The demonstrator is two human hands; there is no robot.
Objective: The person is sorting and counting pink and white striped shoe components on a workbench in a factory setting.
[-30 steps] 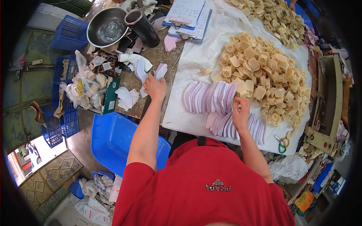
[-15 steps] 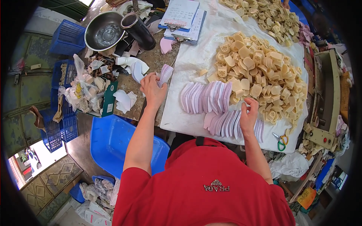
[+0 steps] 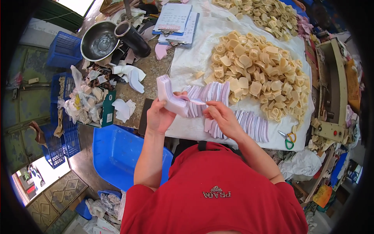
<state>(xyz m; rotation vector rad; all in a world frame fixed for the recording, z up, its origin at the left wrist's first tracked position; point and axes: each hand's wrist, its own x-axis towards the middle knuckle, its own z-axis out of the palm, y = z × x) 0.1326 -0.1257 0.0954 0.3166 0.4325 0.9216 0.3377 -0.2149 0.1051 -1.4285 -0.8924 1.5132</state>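
My left hand (image 3: 159,116) is closed round a small stack of curved, pale pink and white pieces (image 3: 171,95), raised above the table's near edge. The fingers of my right hand (image 3: 220,116) pinch the end of a thin piece at this stack's right side. Just behind my hands, a row of similar curved pieces (image 3: 212,93) stands on edge on the white sheet (image 3: 187,64). A second row (image 3: 251,125) lies to the right, beside my right wrist. What the pieces are made of I cannot tell.
Beyond the rows is a heap of beige cup-shaped parts (image 3: 265,74), with another heap (image 3: 269,19) farther back. Scissors (image 3: 288,139) lie at the right. Left are clipboards (image 3: 173,18), a dark tumbler (image 3: 134,41), a metal bowl (image 3: 100,41) and a blue tub (image 3: 124,154).
My left hand has come right and nearer, now with a thicker stack showing in it. My right hand has left the near row and moved left to meet it.
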